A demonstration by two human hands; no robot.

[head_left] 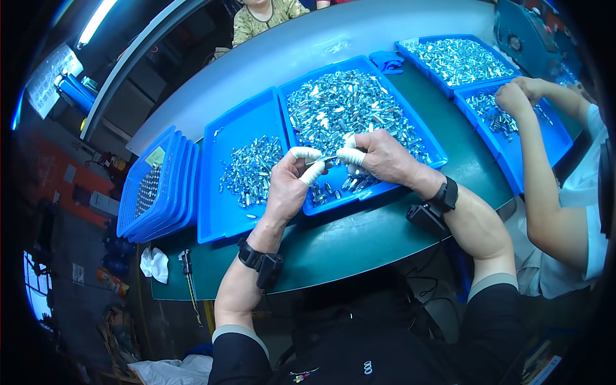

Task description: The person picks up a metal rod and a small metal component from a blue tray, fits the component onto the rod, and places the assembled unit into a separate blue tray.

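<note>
My left hand (294, 181) and my right hand (378, 156) meet over the front of a blue tray (438, 156) heaped with small shiny metal parts (346, 106). White tape or finger covers wrap several of my fingertips. Between the fingertips of both hands is a small metal part (329, 158), pinched from each side and partly hidden by the fingers. Left of this tray lies a second blue tray (215, 192) with a smaller pile of similar metal parts (253, 168). Both wrists carry black strapped devices.
Stacked blue baskets (186, 186) stand at the left, metal pieces in the top one. A caliper (187, 269) and a crumpled white cloth (154, 264) lie by the green table's (346, 250) left edge. At right, a co-worker's hands (516, 96) work over another blue tray (545, 144).
</note>
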